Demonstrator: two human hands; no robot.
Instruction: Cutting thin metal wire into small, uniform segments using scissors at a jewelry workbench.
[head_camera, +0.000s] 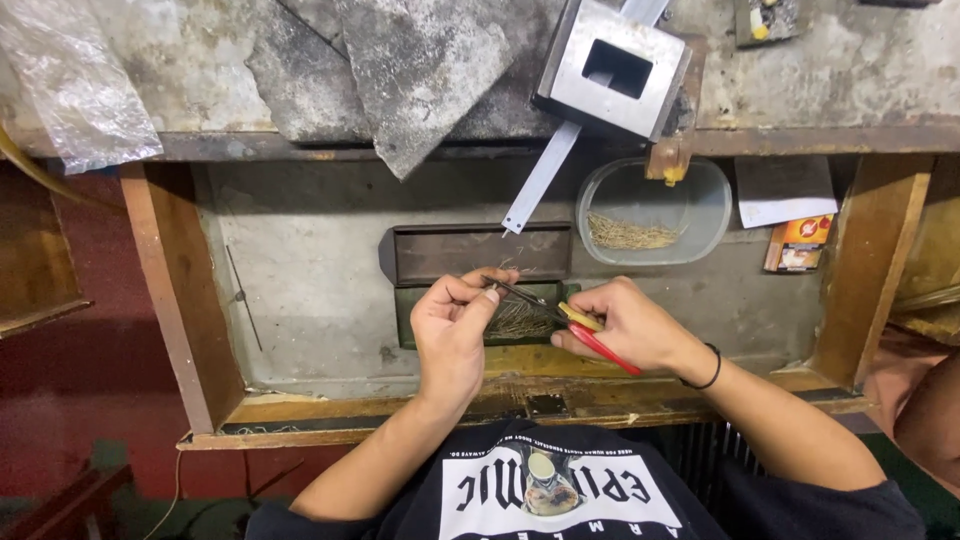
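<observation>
A thin wire piece (497, 284) is pinched between the thumb and forefinger of my left hand (452, 330), the other fingers curled in; it is too small to tell its exact shape. It sits just above the dark metal tray (410, 325), which serves here as the landmark, so that anything dropped would likely fall among the loose wires (520, 320) heaped in it. My right hand (628, 325) is wrapped around the red and yellow handles of the pliers (560, 315), squeezing them, the tips meeting the wire piece over the tray; the grip reads as firm, probably to steady the work. Directly behind the tray lies a second, longer dark tray (480, 250). Behind and to the right of it stands a clear plastic tub (700, 200) with more fine wires. Farther behind, on the bench edge, rests a steel block (600, 85) with a square opening.
</observation>
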